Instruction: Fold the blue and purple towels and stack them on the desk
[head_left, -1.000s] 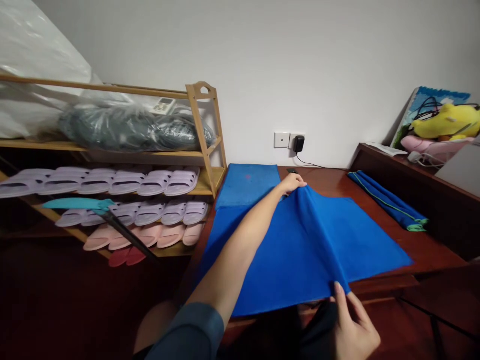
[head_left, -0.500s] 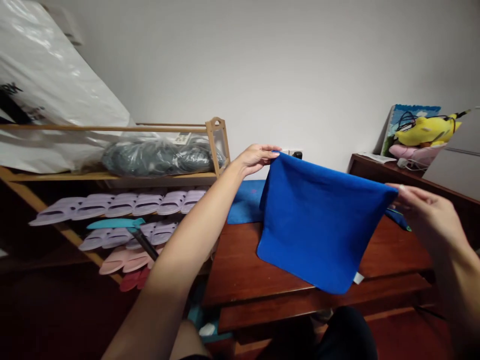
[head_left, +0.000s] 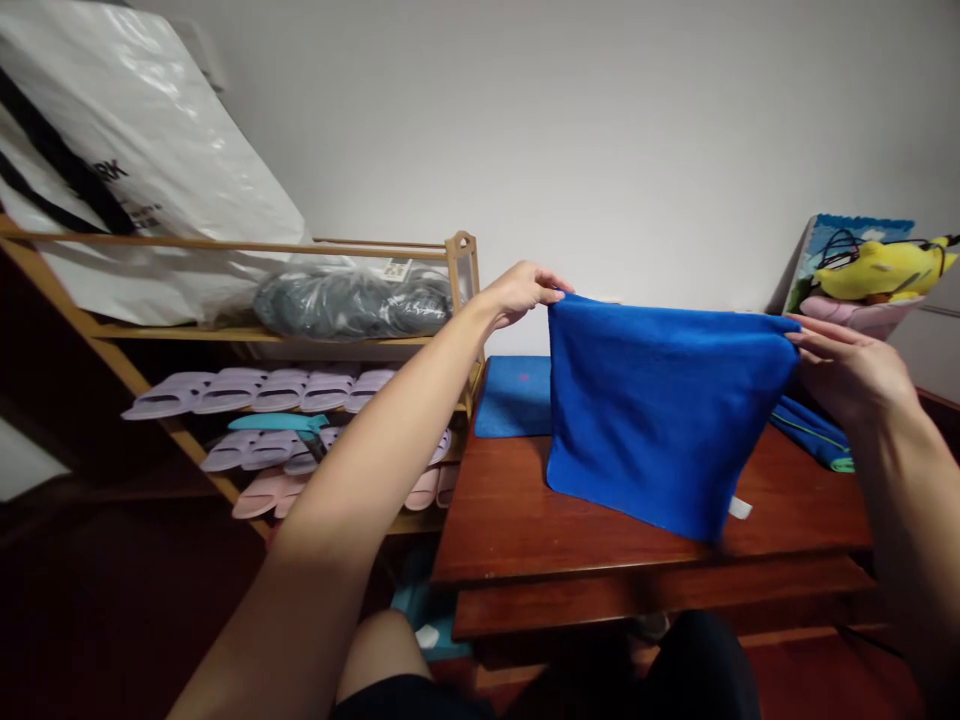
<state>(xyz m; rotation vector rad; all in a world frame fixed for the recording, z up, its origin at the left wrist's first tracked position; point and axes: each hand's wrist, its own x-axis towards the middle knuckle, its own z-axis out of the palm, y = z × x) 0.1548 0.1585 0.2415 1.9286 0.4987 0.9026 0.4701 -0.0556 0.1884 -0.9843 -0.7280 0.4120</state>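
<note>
A bright blue towel (head_left: 667, 415) hangs stretched between my two hands above the dark red wooden table (head_left: 510, 530). My left hand (head_left: 525, 292) pinches its upper left corner. At the upper right corner, my right hand (head_left: 855, 365) grips it between thumb and fingers. A white tag (head_left: 739, 508) shows at the towel's lower right. Behind it on the left, a folded blue cloth (head_left: 514, 398) lies flat on the table. Partly hidden by my right hand, a rolled blue cloth with green edging (head_left: 814, 432) lies on the right side.
On the left stands a wooden rack (head_left: 461, 275) with several pairs of slippers (head_left: 281, 388), a plastic-wrapped grey bundle (head_left: 352, 300) and a big white bag (head_left: 165, 130). A yellow plush toy (head_left: 881, 268) sits at the back right. My knees are under the table edge.
The towel's right upper corner has risen, so its top edge is nearly level, and its lower edge hangs higher. The camera view has shifted slightly left. Both hands keep their hold.
</note>
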